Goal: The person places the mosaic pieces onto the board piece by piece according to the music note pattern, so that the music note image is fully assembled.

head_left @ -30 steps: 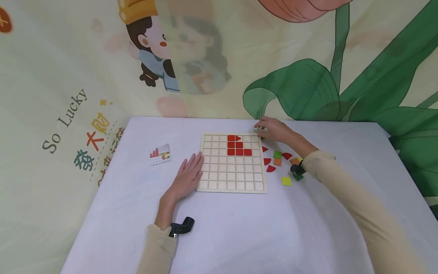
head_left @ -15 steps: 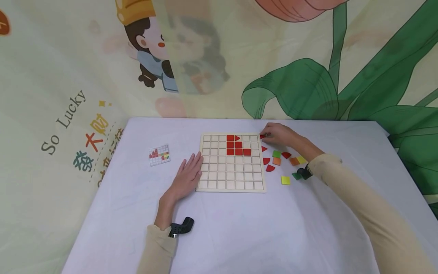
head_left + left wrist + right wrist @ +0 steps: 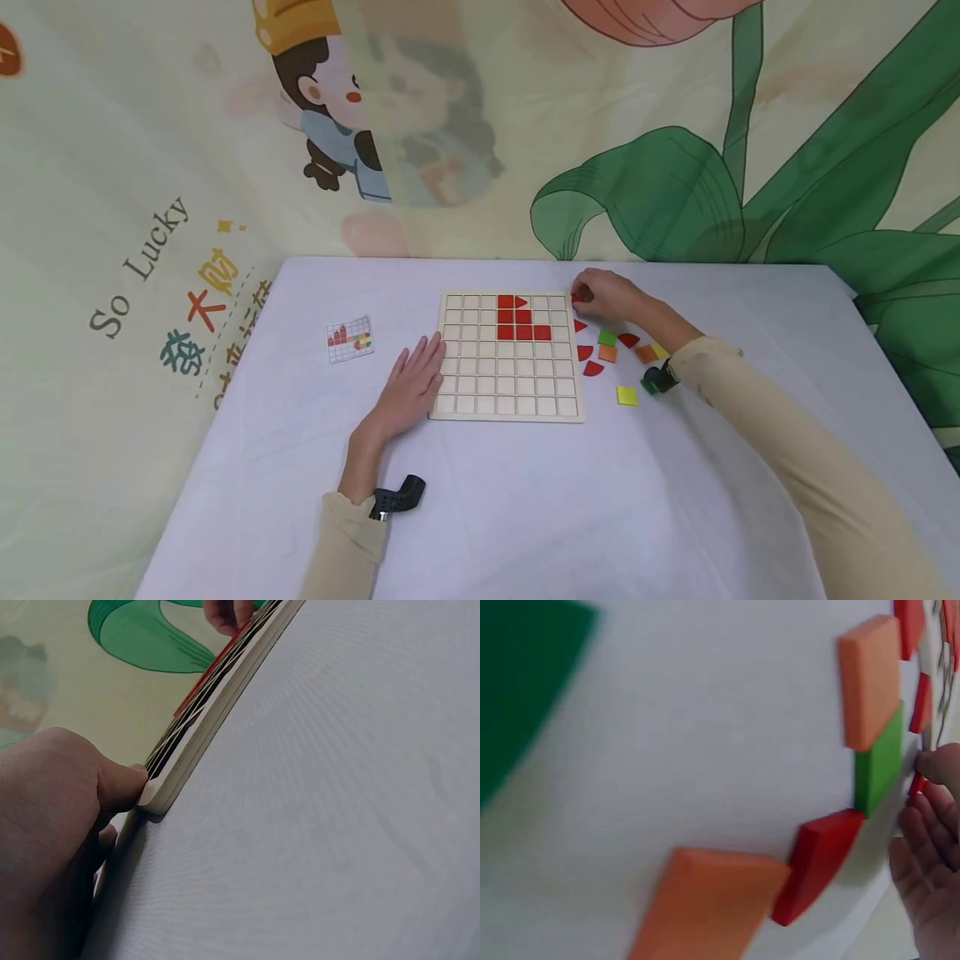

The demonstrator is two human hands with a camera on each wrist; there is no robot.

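Note:
A wooden grid board (image 3: 487, 379) lies on the white table, with red square tiles (image 3: 506, 317) and a red triangle tile (image 3: 521, 302) set in its upper cells. My left hand (image 3: 407, 387) rests flat against the board's left edge, fingers extended; in the left wrist view its thumb (image 3: 124, 782) touches the board's corner. Just beyond the upper right corner, my right hand (image 3: 609, 294) pinches a small red tile (image 3: 917, 782) between thumb and fingers. The fingers partly cover this tile, hiding its full shape.
Right of the board lie loose tiles: red quarter-rounds (image 3: 593, 368), a green square (image 3: 607, 337), an orange square (image 3: 607, 354) and a yellow square (image 3: 626, 396). A printed pattern card (image 3: 349, 339) lies to the left. A patterned cloth (image 3: 637, 192) hangs behind the table.
My right hand has come down slightly from above the board's upper right corner and taken hold of the red tile there. The left hand stays in place.

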